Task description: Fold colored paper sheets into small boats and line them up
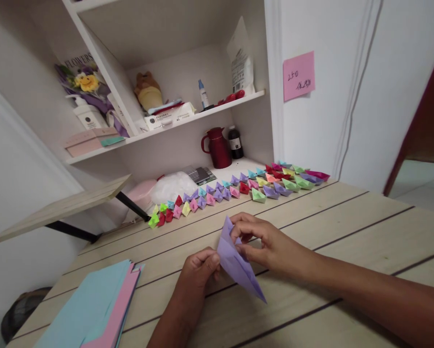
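A purple folded paper boat [238, 268] is held tilted above the wooden table, between both hands. My left hand [201, 270] pinches its near left edge with thumb and fingers. On the far side, my right hand [255, 239] is closed on the paper, its fingertips tucked into the fold at the top. Parts of those fingertips are hidden by the paper. Beyond the hands, rows of small folded paper boats [258, 195] in many colours stretch along the back of the table.
A stack of blue and pink paper sheets [89, 304] lies at the left. A small raised wooden shelf [67, 208] stands behind it. Towards the back are a white plastic bag [173, 187], a dark red jug [218, 149] and a dark bottle [235, 143].
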A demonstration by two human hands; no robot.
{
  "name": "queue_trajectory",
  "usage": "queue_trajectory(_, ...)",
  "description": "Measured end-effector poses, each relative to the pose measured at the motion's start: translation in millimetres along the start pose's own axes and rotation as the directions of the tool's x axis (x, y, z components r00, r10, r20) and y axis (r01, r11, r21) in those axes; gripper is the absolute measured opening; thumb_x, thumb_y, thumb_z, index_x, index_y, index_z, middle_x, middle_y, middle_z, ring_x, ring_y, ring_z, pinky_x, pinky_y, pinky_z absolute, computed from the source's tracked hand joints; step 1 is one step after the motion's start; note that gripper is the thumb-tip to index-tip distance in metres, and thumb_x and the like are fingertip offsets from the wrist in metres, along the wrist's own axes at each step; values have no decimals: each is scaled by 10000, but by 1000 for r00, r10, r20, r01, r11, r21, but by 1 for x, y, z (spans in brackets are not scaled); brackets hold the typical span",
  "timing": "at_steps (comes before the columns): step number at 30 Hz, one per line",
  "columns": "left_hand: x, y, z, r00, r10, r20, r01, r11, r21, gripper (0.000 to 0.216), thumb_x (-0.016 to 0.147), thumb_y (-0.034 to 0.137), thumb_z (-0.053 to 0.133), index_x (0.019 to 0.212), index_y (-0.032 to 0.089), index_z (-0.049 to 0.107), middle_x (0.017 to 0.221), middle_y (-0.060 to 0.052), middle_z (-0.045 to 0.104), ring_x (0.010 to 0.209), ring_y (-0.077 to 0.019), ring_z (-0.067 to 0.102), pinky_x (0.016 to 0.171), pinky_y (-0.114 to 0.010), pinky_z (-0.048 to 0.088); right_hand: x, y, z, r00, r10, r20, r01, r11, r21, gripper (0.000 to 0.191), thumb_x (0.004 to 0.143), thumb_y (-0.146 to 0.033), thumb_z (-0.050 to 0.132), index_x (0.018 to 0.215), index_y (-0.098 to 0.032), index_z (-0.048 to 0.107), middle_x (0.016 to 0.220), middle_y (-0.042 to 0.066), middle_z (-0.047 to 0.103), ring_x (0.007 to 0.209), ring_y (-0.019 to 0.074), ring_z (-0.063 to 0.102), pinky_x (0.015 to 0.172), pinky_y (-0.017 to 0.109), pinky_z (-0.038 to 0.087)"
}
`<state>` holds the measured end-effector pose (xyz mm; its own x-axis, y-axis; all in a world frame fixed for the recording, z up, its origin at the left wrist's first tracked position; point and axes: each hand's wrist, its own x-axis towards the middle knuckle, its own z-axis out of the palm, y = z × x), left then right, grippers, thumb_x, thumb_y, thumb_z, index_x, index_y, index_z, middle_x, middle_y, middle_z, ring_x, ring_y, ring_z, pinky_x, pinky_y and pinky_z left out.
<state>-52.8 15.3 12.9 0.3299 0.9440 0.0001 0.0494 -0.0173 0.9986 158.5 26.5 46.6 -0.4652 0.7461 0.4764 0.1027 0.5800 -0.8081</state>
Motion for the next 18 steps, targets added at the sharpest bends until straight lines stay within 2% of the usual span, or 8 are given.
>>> queue_trajectory(4, 1, -3, 1, 998, 24, -52, -25, 999, -25, 390, 825, 450, 595, 571, 169, 503, 594, 18, 447, 633, -130, 391, 630, -241, 323, -1, 5, 5, 997, 52, 54, -51, 998, -25, 219, 751, -86, 586, 895, -242, 640, 998, 26, 565, 883, 177, 554, 780, 317, 463)
queue_trajectory(7, 2, -4, 2, 996, 47, -77, -48, 999, -15, 351, 836, 434, 586, 614, 165, 547, 605, 18, 465, 646, -132, 406, 644, -243, 328, -4, 7, 8, 994, 105, 22, -105, 994, -15, 363, 690, -30, 584, 976, -254, 599, 932, 7, 585, 820, 168, 557, 749, 309, 458)
queue_trajectory(10, 3, -2, 4, 996, 42, -76, -38, 998, 48, 328, 833, 431, 583, 651, 159, 600, 614, 14, 495, 645, -133, 424, 641, -245, 328, -5, 3, 9, 986, 158, -46, -152, 982, 110, 571, 707, -32, 573, 1205, -282, 453, 872, -11, 586, 820, 166, 569, 740, 296, 455)
queue_trajectory(13, 2, 3, 8, 997, 43, -65, -33, 988, 152, 306, 812, 410, 599, 640, 158, 625, 614, 16, 503, 638, -133, 439, 641, -245, 336, -5, -1, 8, 985, 169, -41, -158, 967, 200, 817, 708, -42, 593, 1394, -308, 236, 810, -40, 572, 772, 147, 568, 742, 281, 447)
queue_trajectory(15, 1, 6, 11, 997, 50, -57, -36, 976, 214, 277, 809, 376, 597, 643, 158, 637, 619, 24, 486, 618, -124, 434, 627, -241, 341, -4, 0, 7, 977, 214, -16, -208, 962, 178, 790, 684, -50, 600, 1375, -288, 301, 744, -58, 535, 688, 128, 532, 652, 243, 426)
queue_trajectory(18, 2, 7, 14, 998, 52, -46, -37, 957, 289, 248, 822, 330, 572, 659, 160, 652, 641, 30, 468, 589, -112, 437, 589, -235, 349, -5, 10, 9, 959, 279, 45, -281, 957, 76, 483, 643, -46, 566, 1094, -219, 554, 685, -56, 509, 613, 108, 469, 537, 201, 354)
